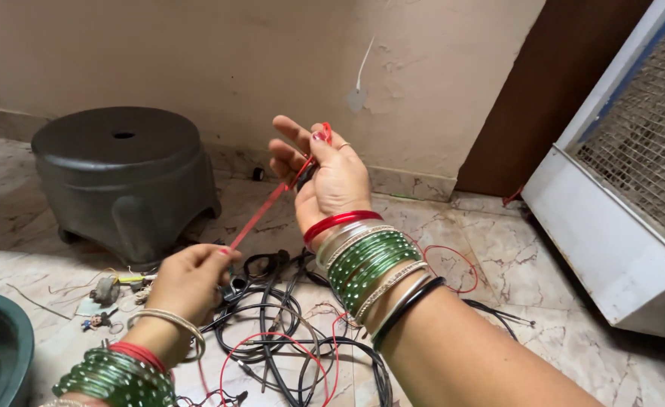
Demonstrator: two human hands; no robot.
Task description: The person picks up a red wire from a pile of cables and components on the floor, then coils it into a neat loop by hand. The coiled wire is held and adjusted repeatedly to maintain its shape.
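A thin red wire (268,205) stretches taut between my two hands. My left hand (189,279) pinches its lower end at centre left, fingers closed on it. My right hand (325,177) is raised higher at centre, with the wire's upper end looped around its fingers. Both wrists wear stacks of green, red and silver bangles. Below the hands a tangle of black and red cables (295,339) lies on the marble floor.
A dark grey plastic stool (125,177) stands at left near the wall. A teal basin rim (4,339) shows at the bottom left. Small parts (110,290) lie beside the stool. A white air cooler (626,196) fills the right side.
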